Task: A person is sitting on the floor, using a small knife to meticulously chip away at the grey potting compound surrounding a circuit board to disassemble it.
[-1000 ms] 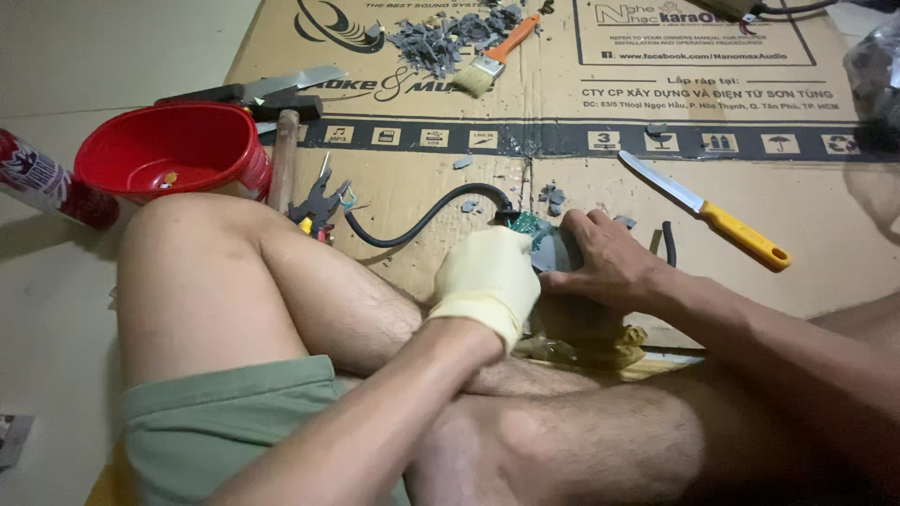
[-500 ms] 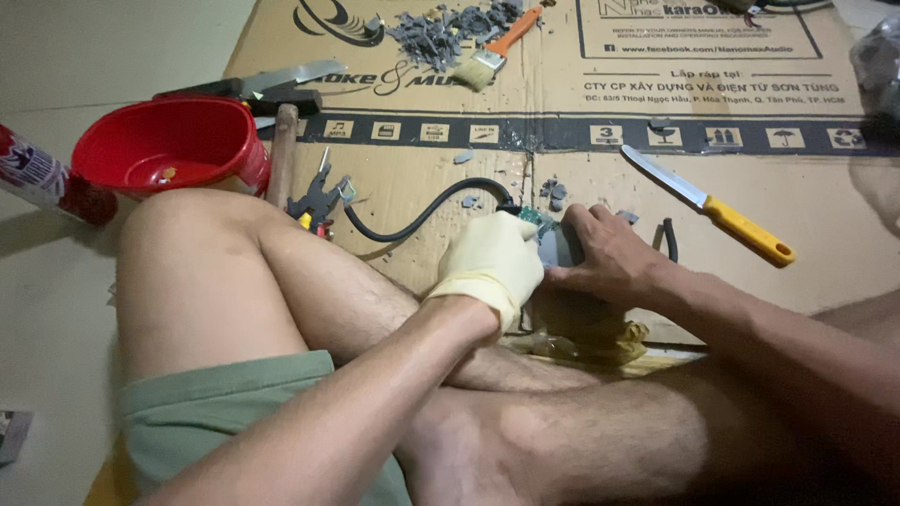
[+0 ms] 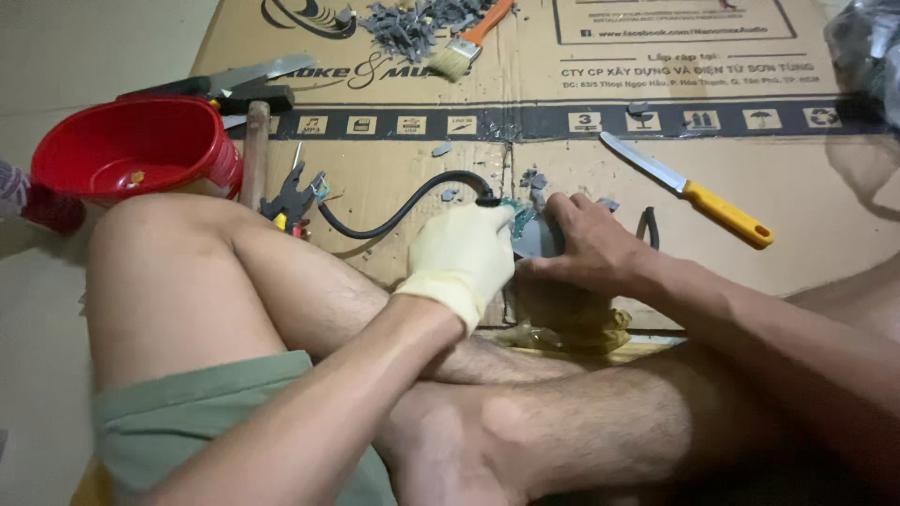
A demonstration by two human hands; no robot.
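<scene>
I sit cross-legged on flattened cardboard [image 3: 656, 94]. My left hand [image 3: 464, 255], in a pale yellow glove, grips a small grey device [image 3: 532, 234] with a green circuit board showing at its edge. My bare right hand [image 3: 586, 248] clasps the same device from the right. A black cable [image 3: 403, 206] curves out of the device toward the left. Most of the device is hidden between both hands. Under them lies a crumpled yellow glove or cloth [image 3: 581, 328] on my foot.
A red plastic bowl [image 3: 131, 150] stands at the left beyond my knee [image 3: 159, 244]. Pliers [image 3: 291, 197], a hammer [image 3: 255, 141] and shears [image 3: 220, 82] lie near it. A yellow-handled knife [image 3: 689, 190] lies at the right. A brush [image 3: 464, 47] and grey scraps [image 3: 408, 23] are at the top.
Both hands stay clamped on the grey device and have shifted only slightly. The view has moved a little closer.
</scene>
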